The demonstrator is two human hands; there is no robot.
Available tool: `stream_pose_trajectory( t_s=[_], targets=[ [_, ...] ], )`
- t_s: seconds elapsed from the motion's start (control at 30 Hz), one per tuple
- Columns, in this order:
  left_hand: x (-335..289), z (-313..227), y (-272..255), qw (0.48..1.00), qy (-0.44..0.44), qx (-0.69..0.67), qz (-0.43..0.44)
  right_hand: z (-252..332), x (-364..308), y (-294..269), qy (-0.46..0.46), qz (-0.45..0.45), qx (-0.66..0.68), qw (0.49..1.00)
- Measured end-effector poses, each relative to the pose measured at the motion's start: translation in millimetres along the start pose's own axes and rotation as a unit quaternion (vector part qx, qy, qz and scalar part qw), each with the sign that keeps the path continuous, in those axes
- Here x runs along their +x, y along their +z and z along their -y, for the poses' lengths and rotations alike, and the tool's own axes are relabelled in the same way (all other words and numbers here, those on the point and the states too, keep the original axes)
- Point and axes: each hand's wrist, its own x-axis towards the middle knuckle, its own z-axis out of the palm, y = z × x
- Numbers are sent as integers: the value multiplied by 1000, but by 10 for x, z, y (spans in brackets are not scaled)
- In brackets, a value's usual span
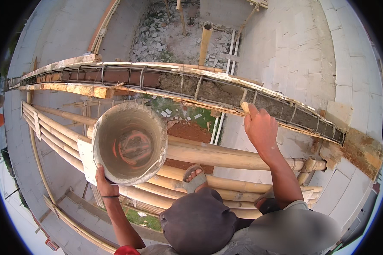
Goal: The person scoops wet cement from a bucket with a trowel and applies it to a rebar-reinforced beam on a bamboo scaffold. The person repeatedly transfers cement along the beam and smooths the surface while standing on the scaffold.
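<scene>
My left hand (pixel 102 182) is closed on the lower left rim of a round, cement-crusted bucket (pixel 155 163). The bucket is tipped so that its inside shows, with only grey residue and reddish patches on the bottom. My right hand (pixel 261 129) is wrapped round a short pale wooden handle (pixel 245 107) at the near edge of a long beam form. The working end of this tool cannot be made out. Wet grey concrete (pixel 217 91) fills the form's middle and right stretch around the steel rebar cage (pixel 102 74); to the left the form's reddish-brown bottom shows between the bars.
Under me lies a scaffold of bamboo poles (pixel 225 159), with gaps between them; my sandalled foot (pixel 195 178) rests on it. Pale block walls (pixel 285 55) rise on both sides. Rubble (pixel 153 40) covers the ground far below, and a bamboo post (pixel 206 42) stands beyond the form.
</scene>
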Motion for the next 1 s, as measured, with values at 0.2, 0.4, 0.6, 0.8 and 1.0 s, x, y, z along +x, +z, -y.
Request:
stream_pose_trajectory(
  t_s=[0.2,0.4,0.6,0.8,1.0],
  targets=[
    [-107,100,99,999,6,-14,-48,-180,8,123,-25,118,57,991],
    [-347,203,448,992,65,2,-110,-314,31,-86,-91,159,70,981],
    [-763,-308,926,973,121,191,-40,-1128,-133,-914,-165,240,-34,956],
    [-1049,-1012,1085,962,79,261,15,-2188,-1147,-1336,-32,253,32,966],
    [-1279,-1823,1001,845,-3,534,-3,-2910,-3068,-1212,385,309,174,852]
  ],
)
